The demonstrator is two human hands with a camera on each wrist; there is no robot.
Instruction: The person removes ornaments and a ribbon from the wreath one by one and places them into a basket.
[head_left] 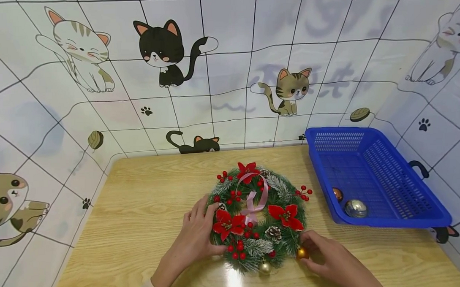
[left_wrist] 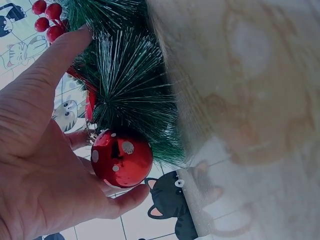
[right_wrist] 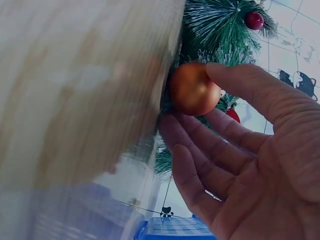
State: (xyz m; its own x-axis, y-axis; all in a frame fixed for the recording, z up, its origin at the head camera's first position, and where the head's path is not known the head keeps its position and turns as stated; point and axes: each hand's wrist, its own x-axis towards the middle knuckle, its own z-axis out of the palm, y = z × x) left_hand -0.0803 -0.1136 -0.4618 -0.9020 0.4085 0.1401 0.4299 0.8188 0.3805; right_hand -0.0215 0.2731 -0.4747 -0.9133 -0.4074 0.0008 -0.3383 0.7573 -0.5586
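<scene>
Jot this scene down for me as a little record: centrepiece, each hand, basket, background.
Centrepiece: green wreath with red flowers, berries, pinecones and a pink ribbon
Left hand: holds the wreath's left edge; a red spotted bauble shows beside its fingers
Right hand: pinches an orange bauble at the wreath's edge
Basket: blue, holding two shiny balls
Background: cat-patterned wall covering

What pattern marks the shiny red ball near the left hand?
The ball has pale spots, clearest in the left wrist view.
</scene>
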